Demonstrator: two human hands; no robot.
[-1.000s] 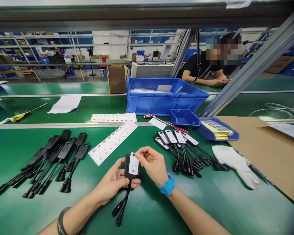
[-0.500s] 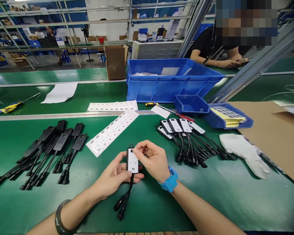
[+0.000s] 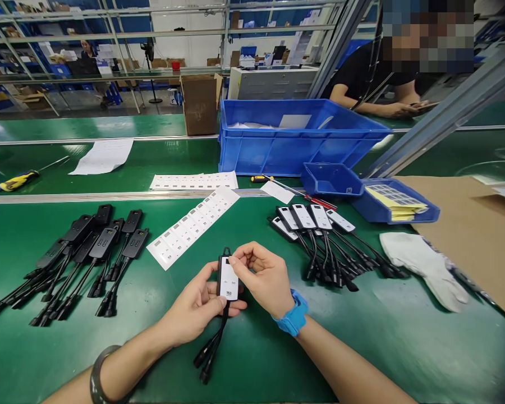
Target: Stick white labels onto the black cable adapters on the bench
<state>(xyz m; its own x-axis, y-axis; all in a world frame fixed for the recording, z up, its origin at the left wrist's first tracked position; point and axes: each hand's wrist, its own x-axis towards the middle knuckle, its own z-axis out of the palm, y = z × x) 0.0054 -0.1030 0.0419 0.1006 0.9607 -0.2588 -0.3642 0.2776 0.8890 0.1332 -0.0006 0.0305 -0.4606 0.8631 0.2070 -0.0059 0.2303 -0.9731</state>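
Note:
A small black controller box (image 3: pixel 219 275) with a hanging loop and two short plug cables sits upright in my left hand (image 3: pixel 200 303), thumb on its lower front and fingers behind it. A white label (image 3: pixel 229 279) printed "TS3" covers its front. My right hand (image 3: pixel 263 275) is closed, with thumb and index finger pinched at the label's upper right corner; the fingertips partly hide that corner. Beyond my left hand lies a white sheet of labels (image 3: pixel 193 227). Black boxes without white labels (image 3: pixel 104 244) are piled left, and white-labelled ones (image 3: pixel 303 216) lie right.
A white glove (image 3: pixel 423 269) lies at the right beside brown cardboard (image 3: pixel 463 213). Behind are a large blue crate (image 3: pixel 294 148), small blue bins (image 3: pixel 332 180) and screwdrivers (image 3: pixel 19 180). A person (image 3: pixel 362 84) sits across the bench at upper right.
Both hands keep nearly the same hold on the controller box. The view has shifted slightly; the right fingers remain at the label's upper corner.

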